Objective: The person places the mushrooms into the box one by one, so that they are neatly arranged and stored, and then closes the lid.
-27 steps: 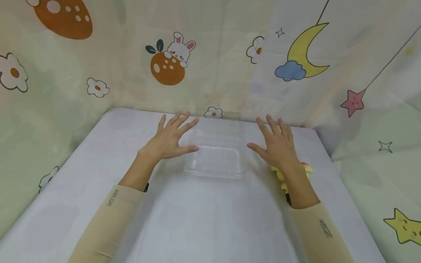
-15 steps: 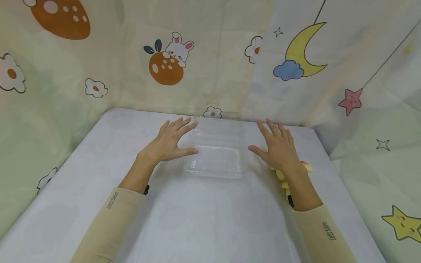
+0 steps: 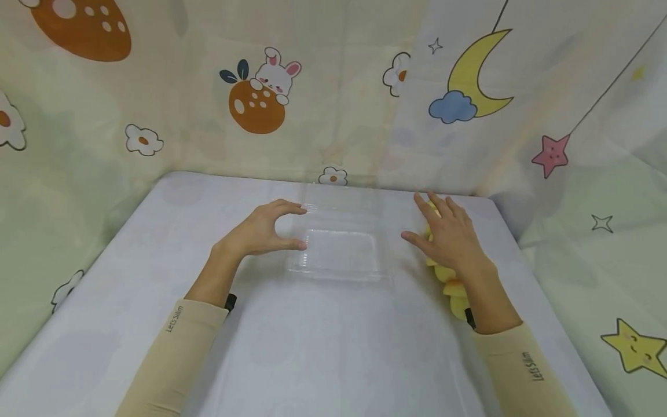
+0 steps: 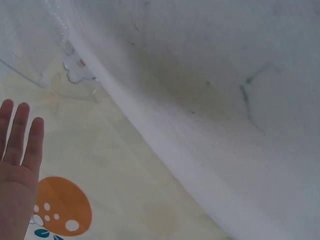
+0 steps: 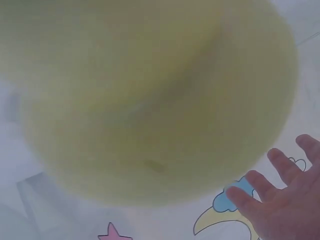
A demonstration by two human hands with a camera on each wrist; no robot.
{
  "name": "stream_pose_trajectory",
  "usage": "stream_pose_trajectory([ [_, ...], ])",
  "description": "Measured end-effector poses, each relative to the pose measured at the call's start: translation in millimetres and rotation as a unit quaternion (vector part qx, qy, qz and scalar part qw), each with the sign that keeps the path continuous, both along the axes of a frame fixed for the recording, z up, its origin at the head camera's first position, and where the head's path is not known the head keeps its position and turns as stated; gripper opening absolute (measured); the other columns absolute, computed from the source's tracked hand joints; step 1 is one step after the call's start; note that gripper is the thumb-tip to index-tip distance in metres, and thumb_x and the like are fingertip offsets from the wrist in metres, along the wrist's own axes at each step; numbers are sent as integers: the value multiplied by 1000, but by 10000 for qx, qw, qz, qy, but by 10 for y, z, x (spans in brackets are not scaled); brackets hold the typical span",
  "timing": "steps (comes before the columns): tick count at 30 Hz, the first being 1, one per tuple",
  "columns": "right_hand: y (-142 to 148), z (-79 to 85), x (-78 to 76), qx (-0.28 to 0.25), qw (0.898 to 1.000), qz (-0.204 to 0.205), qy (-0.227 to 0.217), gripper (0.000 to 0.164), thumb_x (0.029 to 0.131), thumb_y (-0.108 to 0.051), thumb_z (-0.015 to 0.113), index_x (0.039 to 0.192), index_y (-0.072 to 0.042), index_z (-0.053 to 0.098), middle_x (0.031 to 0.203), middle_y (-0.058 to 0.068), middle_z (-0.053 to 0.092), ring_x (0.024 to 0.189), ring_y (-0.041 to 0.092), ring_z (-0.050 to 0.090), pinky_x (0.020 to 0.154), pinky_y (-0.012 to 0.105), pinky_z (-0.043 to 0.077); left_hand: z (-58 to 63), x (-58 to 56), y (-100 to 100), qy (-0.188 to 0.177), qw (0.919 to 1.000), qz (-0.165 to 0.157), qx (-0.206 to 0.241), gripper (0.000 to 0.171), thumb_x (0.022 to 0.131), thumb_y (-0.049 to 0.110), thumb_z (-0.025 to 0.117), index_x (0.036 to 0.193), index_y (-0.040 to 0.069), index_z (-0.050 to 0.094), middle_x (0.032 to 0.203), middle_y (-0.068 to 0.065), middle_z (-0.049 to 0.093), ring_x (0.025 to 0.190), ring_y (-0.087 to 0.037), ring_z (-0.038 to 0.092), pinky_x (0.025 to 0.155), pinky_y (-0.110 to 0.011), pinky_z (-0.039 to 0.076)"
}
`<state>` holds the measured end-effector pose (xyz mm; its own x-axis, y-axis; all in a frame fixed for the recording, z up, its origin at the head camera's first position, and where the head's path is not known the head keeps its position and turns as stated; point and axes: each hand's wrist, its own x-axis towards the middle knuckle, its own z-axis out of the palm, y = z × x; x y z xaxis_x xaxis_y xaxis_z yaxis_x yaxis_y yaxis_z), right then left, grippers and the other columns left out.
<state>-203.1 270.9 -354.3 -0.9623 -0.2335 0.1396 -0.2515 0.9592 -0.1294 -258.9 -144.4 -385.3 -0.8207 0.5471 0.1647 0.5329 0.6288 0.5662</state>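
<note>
A clear plastic container [image 3: 340,253] lies on the white-covered table, its lid [image 3: 341,198] folded back at the far side. My left hand [image 3: 254,231] is at the container's left side, thumb and fingers apart in a C shape; whether the fingertips touch the plastic I cannot tell. Over on the right, my right hand [image 3: 449,242] has its fingers spread and holds nothing. Beneath and beside it is a row of yellow rounded pieces [image 3: 458,304] with some orange-red, partly hidden by the hand and forearm. One blurred yellow piece [image 5: 165,140] fills much of the right wrist view.
The table [image 3: 323,347] carries a pale cloth. A printed curtain [image 3: 344,104] with a rabbit, a moon and stars hangs behind it and along both sides, close to the table's edges.
My left hand has drawn its spread fingers together and lowered slightly beside the container. My right hand has shifted a little right and down, showing more of the yellow pieces.
</note>
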Motion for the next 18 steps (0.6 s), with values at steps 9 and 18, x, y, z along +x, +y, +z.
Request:
stream_pose_trajectory([
  [9,91,-52,69,-73,9991,-38,-410,86,99,-62,55,165,-17,21,168,23,21,148,59,20,114,77,21,-116,76,-80,-433,9991,-5,-31,55,75,58,87,113,23,70,138,4,61,129,-26,57,108,-48,48],
  [18,300,-4,96,-224,9988,-75,-435,89,100,-63,54,166,-17,17,166,25,22,143,62,24,108,80,25,-77,-57,-67,-714,9972,-156,126,59,73,52,91,116,16,71,122,9,65,124,-26,59,110,-45,46],
])
